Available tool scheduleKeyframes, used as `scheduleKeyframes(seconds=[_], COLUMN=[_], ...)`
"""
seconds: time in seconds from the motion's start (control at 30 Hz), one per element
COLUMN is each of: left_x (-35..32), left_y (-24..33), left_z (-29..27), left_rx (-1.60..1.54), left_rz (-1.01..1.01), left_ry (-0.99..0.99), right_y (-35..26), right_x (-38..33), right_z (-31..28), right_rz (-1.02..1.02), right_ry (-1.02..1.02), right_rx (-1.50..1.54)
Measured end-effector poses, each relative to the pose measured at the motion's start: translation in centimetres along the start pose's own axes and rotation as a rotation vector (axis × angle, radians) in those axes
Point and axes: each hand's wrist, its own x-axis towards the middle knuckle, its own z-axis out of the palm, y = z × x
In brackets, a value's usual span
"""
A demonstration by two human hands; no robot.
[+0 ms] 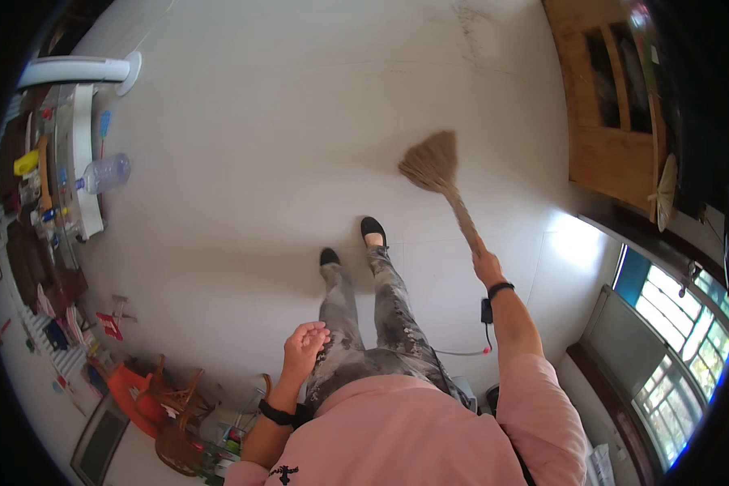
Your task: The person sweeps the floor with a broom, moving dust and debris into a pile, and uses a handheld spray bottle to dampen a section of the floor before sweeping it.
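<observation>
My right hand [486, 267] is wrapped round the handle of a straw broom [432, 164], out in front of me to the right. Its fanned brown bristles point forward and away, at the pale floor [283, 146]. Whether the bristle tips touch the floor is hard to tell. Beside my left thigh, my left hand [304, 347] hangs with its fingers loosely curled in, and nothing shows in it. My feet, in black shoes [372, 229], stand a little apart on the floor behind the broom.
Dark debris or marks [470, 36] lie on the floor far ahead. A wooden cabinet [611, 154] and a barred window [684, 324] line the right. Along the left are a clear water bottle [105, 173], a white stand [121, 73] and wooden chairs [174, 397].
</observation>
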Motion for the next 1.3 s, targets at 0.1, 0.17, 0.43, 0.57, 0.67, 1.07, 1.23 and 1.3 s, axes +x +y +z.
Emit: scheduleKeyframes(seconds=[0.1, 0.17, 0.43, 0.57, 0.67, 1.07, 1.23, 1.3], left_x=[1.6, 2.5, 6.6, 7.9, 8.6, 10.0, 11.2, 11.7], left_y=[3.2, 4.8, 10.5, 13.0, 13.2, 13.7, 14.7, 15.7], left_z=[-0.4, -1.2, -7.0, -12.1, -17.9, -27.9, -28.2, -27.9], left_rx=[0.07, 0.093, 0.182, 0.203, 0.215, 0.134, 0.147, 0.145], left_rz=[0.034, 0.056, 0.099, 0.138, 0.122, 0.056, 0.026, 0.013], left_ry=[-0.057, -0.086, -0.235, -0.243, -0.156, 0.065, 0.081, 0.096], right_y=[5.3, 4.7, -13.4, -22.1, -32.5, -62.9, -56.3, -53.4], right_x=[-6.2, -8.6, -13.0, -9.1, -5.1, 9.8, 16.6, 18.3], right_z=[0.4, -0.1, -5.3, -1.1, 1.5, 6.0, -3.9, -6.9], right_rz=[0.18, 0.323, 0.368, -0.19, -0.376, -0.662, -0.518, -0.374], right_ry=[0.019, 0.028, 0.019, 0.051, -0.126, -0.161, -0.004, -0.064], right_rx=[0.03, 0.058, 0.796, 0.432, 0.143, -0.46, -0.303, -0.125])
